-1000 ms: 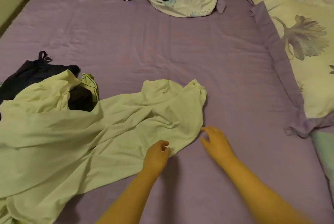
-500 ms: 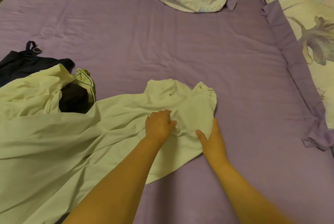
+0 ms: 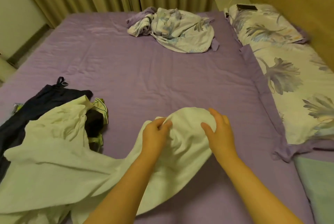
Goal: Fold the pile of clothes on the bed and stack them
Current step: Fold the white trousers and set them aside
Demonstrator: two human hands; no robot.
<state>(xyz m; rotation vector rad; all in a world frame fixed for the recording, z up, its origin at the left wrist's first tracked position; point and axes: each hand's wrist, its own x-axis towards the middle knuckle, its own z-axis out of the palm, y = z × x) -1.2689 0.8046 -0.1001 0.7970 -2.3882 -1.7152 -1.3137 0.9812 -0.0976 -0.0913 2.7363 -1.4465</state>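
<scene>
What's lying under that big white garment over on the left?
Under the white garment a dark navy piece and something black with lime-green trim stick out. How far they reach beneath it, or what else lies there, is covered.

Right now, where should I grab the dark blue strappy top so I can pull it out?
Probably by the strap loop at its far end, coming from the far-left side of the bed. That loop sticks out free on the sheet, while the near part of the dark blue top lies buried under the white garment, which both hands (left, right) are lifting.
</scene>
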